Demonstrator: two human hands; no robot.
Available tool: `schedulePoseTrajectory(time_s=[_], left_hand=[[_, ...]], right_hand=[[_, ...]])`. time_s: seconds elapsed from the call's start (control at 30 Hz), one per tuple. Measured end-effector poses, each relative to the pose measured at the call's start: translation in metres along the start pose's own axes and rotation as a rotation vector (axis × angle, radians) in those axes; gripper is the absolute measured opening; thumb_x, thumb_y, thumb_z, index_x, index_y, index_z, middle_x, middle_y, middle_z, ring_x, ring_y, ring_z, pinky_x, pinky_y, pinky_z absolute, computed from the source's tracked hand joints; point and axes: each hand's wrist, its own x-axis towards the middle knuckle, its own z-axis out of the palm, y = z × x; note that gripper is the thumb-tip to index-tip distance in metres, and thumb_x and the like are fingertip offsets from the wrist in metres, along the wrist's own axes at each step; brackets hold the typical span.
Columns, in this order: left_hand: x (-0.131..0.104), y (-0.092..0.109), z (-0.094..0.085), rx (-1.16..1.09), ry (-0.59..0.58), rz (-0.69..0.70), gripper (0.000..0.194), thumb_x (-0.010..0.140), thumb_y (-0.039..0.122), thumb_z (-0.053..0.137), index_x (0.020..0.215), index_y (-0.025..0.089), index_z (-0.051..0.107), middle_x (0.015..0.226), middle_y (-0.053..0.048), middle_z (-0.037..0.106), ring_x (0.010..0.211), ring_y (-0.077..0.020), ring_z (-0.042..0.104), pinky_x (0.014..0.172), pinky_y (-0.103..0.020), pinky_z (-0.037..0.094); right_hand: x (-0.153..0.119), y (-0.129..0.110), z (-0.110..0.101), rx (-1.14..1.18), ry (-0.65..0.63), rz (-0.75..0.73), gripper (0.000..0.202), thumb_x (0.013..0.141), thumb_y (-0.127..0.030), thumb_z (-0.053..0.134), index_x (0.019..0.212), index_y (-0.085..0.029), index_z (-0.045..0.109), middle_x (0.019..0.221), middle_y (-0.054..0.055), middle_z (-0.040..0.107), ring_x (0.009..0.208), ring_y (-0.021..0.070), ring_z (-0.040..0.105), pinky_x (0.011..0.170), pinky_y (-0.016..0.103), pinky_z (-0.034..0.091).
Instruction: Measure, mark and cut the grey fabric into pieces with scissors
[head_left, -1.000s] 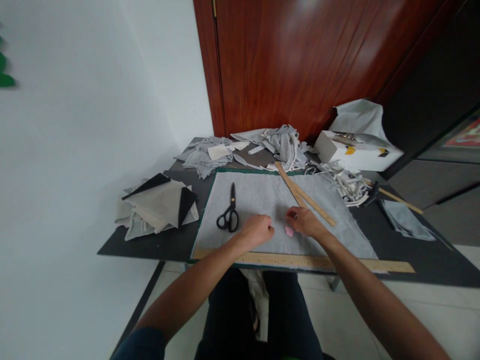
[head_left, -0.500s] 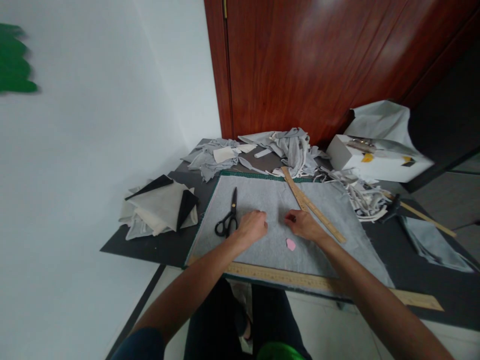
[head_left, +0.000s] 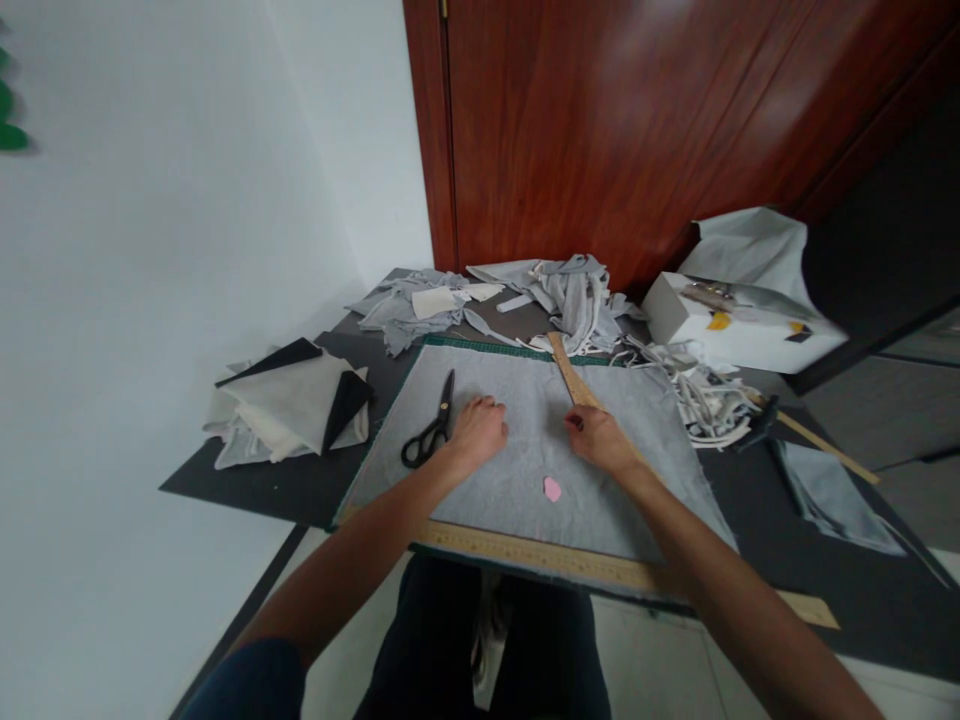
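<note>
A grey cloth point(head_left: 502, 500) lies spread over a green-edged cutting mat point(head_left: 480, 345). My left hand point(head_left: 481, 430) rests on the cloth with its fingers curled in; whatever they hold, if anything, is hidden. Just left of it are black-handled scissors point(head_left: 429, 438), blades pointing away from me. My right hand point(head_left: 598, 437) is closed in a pinch low over the cloth, and I cannot make out anything between the fingertips. It partly covers a wooden ruler piece point(head_left: 574, 378). Nearer to me lies a small pink chip point(head_left: 552, 489).
A long wooden ruler point(head_left: 525, 548) runs along the table's near edge. Folded cloths point(head_left: 289, 405) lie left; grey scraps point(head_left: 577, 295) and pale strips point(head_left: 709, 400) lie behind and right. At the back right is a white box point(head_left: 742, 315), before a wooden door point(head_left: 600, 120).
The view has shifted, so the table sits further left. My left hand has uncurled slightly on the cloth; my right hand has moved towards the wooden ruler piece and covers more of it.
</note>
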Motion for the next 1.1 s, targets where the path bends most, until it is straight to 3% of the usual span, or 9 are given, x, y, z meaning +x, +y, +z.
schedulePoseTrajectory(time_s=[0.2,0.5,0.7,0.83,0.93,1.1], left_hand=[[0.008,-0.003,0.002,-0.021,-0.08,-0.052,0.022,0.093,0.02,0.056,0.106,0.016,0.073,0.12,-0.014,0.069,0.116,-0.0283,0.061,0.106,-0.043,0.047],[0.01,0.001,-0.003,-0.01,-0.119,-0.079,0.023,0.094,0.02,0.057,0.112,0.018,0.071,0.125,-0.014,0.067,0.121,-0.0292,0.059,0.107,-0.043,0.045],[0.009,0.002,-0.007,0.019,-0.138,-0.041,0.025,0.094,0.02,0.056,0.114,0.017,0.071,0.126,-0.016,0.067,0.121,-0.03,0.06,0.105,-0.044,0.047],[0.007,0.003,-0.01,0.041,-0.143,-0.021,0.026,0.095,0.022,0.055,0.116,0.016,0.071,0.125,-0.016,0.068,0.12,-0.0299,0.061,0.104,-0.043,0.048],[0.005,0.002,-0.012,0.035,-0.151,0.005,0.028,0.095,0.023,0.055,0.117,0.016,0.07,0.126,-0.016,0.068,0.121,-0.0312,0.061,0.103,-0.044,0.049],[0.005,-0.004,-0.012,0.022,-0.142,0.053,0.028,0.094,0.022,0.054,0.116,0.015,0.071,0.124,-0.017,0.069,0.12,-0.0307,0.062,0.102,-0.043,0.049]], right_hand=[[-0.012,0.015,-0.014,0.043,-0.026,0.005,0.017,0.09,-0.014,0.056,0.088,-0.018,0.072,0.091,0.008,0.078,0.082,0.0188,0.072,0.078,0.024,0.052],[-0.022,0.017,-0.02,0.037,-0.011,0.055,0.017,0.089,-0.015,0.057,0.091,-0.019,0.073,0.095,0.008,0.078,0.086,0.02,0.072,0.08,0.025,0.051],[0.001,0.01,-0.012,-0.093,0.104,0.146,0.021,0.092,-0.016,0.055,0.105,-0.011,0.072,0.107,0.017,0.073,0.099,0.0225,0.067,0.09,0.027,0.048],[0.024,0.001,-0.007,-0.186,0.166,0.217,0.034,0.095,-0.028,0.056,0.12,-0.006,0.065,0.119,0.023,0.068,0.114,0.0307,0.062,0.1,0.038,0.046],[0.037,-0.002,-0.002,-0.218,0.148,0.322,0.041,0.095,-0.034,0.058,0.125,-0.007,0.063,0.126,0.026,0.064,0.12,0.0364,0.06,0.099,0.044,0.047],[0.046,-0.001,0.005,-0.235,0.075,0.401,0.041,0.094,-0.031,0.056,0.127,-0.008,0.061,0.128,0.025,0.064,0.125,0.0386,0.058,0.098,0.047,0.048]])
